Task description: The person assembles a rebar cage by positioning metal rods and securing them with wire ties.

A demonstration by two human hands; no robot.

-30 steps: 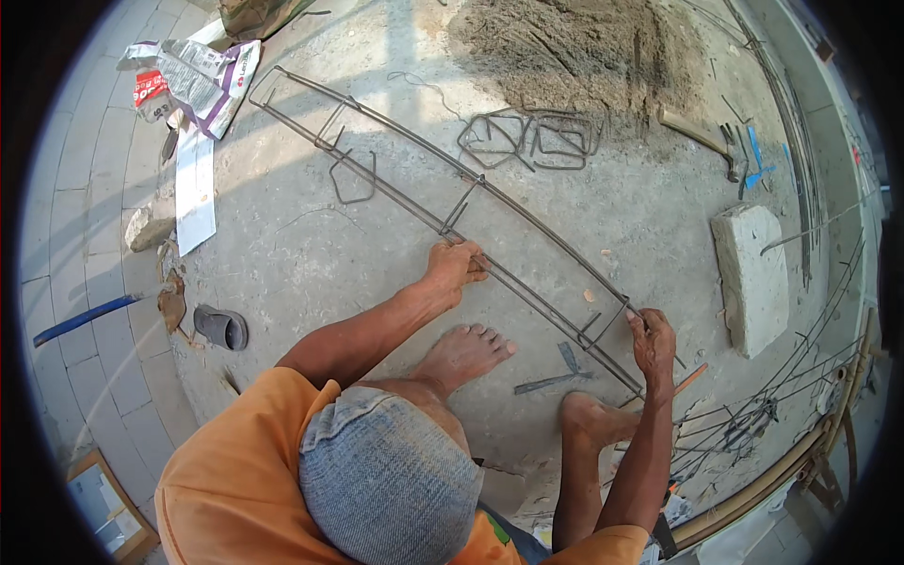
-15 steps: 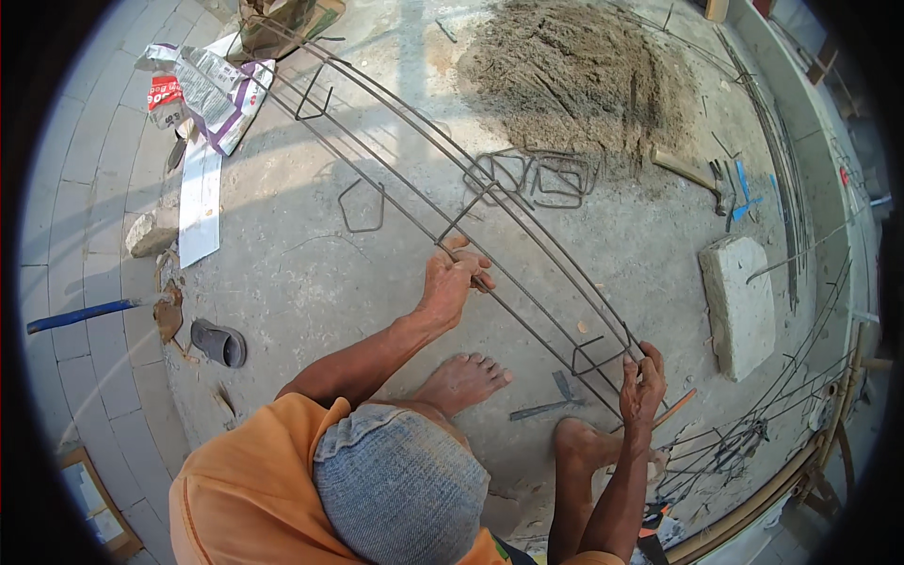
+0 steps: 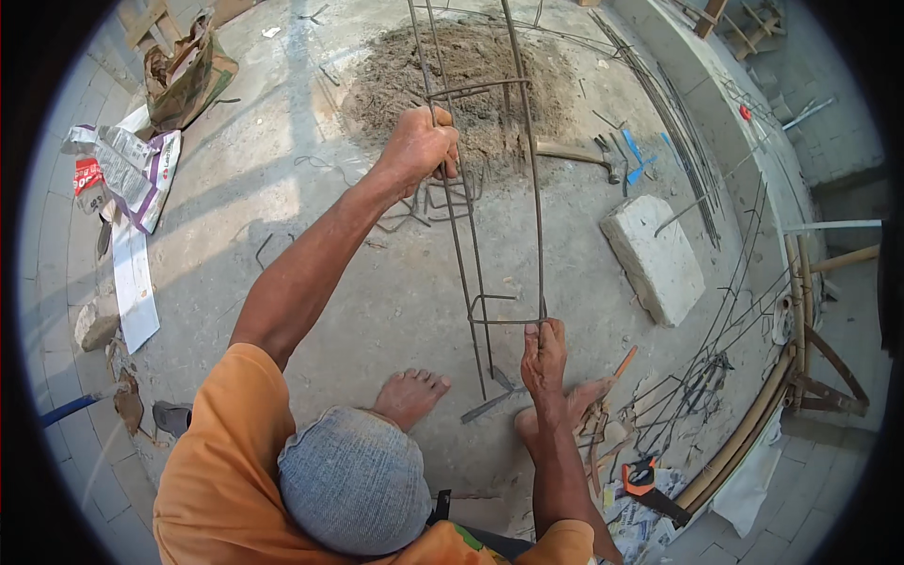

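A long cage of thin steel rebar (image 3: 538,217) stretches away from me, its rods joined by bent stirrups. My left hand (image 3: 422,146) is closed in a fist around the left rods, just below the farther stirrup (image 3: 485,88). My right hand (image 3: 544,358) pinches the near right corner, where a rod meets the nearer stirrup (image 3: 508,322). Beneath the left hand, several loose bent stirrups (image 3: 443,205) lie on the concrete, partly hidden by the hand and rods. The cage's far end runs out of the picture.
A sand heap (image 3: 386,71) lies beyond, with a hammer (image 3: 574,153) at its right edge. To the right are a pale block (image 3: 653,259), long loose rods (image 3: 659,122) and a handsaw (image 3: 650,485). Torn sacks (image 3: 141,174) lie left. My bare feet (image 3: 411,395) are close by.
The cage has swung from a slant toward the upper left to pointing nearly straight away. My left hand has moved farther out along it; my right hand stays at the near end. The view has shifted.
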